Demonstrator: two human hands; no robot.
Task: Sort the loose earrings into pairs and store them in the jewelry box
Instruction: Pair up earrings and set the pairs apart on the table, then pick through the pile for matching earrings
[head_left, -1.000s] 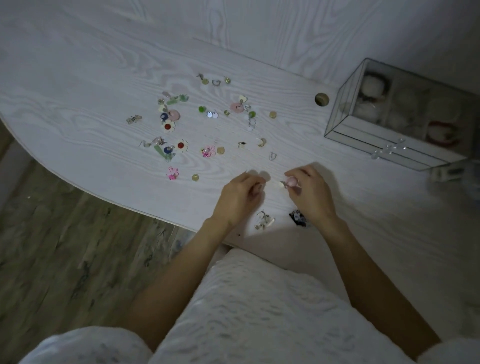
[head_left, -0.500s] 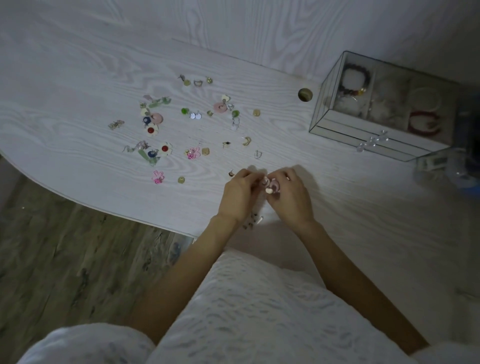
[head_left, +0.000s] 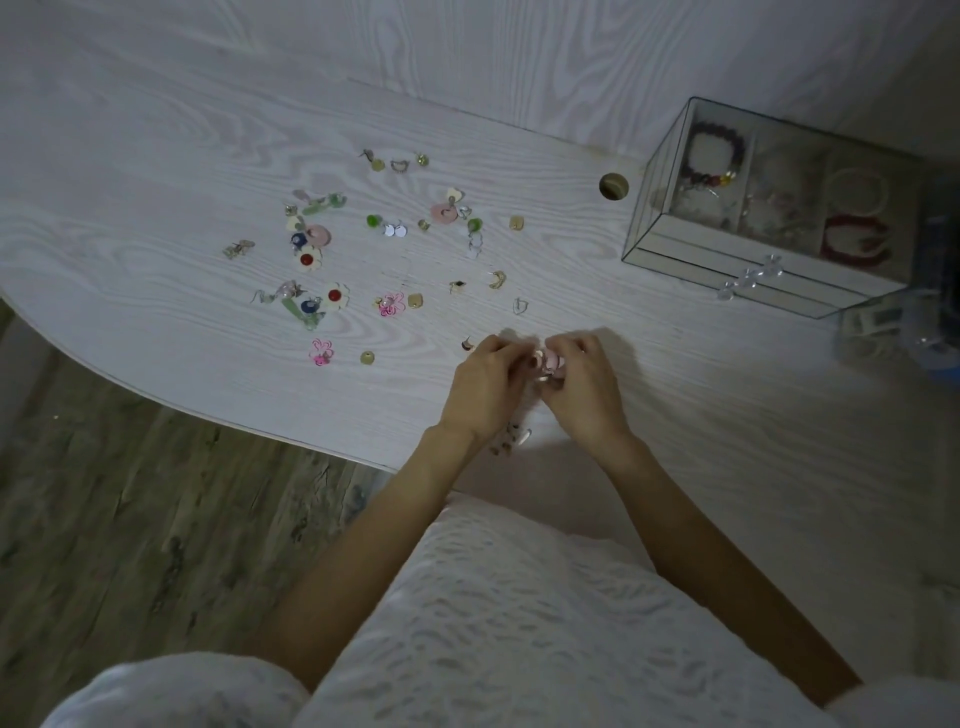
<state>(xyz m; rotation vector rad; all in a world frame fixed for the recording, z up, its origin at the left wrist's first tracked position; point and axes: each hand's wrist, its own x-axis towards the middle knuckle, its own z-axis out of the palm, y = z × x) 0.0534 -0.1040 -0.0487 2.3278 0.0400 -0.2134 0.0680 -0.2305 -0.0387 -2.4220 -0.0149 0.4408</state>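
Several loose earrings (head_left: 389, 244) lie scattered over the white wood-grain table (head_left: 156, 171). My left hand (head_left: 485, 387) and my right hand (head_left: 584, 387) meet near the table's front edge, fingertips pinched together on a small pink earring (head_left: 549, 360). A small gold earring (head_left: 467, 344) lies just left of my left hand. A few pale earrings (head_left: 511, 439) sit on the table below my wrists, partly hidden. The glass jewelry box (head_left: 769, 218) stands at the far right, drawers shut, with bracelets inside.
A round cable hole (head_left: 613, 185) is in the table left of the box. A clear container with a blue part (head_left: 904, 338) sits at the right edge. The table's curved front edge runs above a wooden floor (head_left: 130, 519).
My hands, apart a second ago, have come together over the pink earring. The camera view has shifted slightly, so the earrings and box sit further left in the frame.
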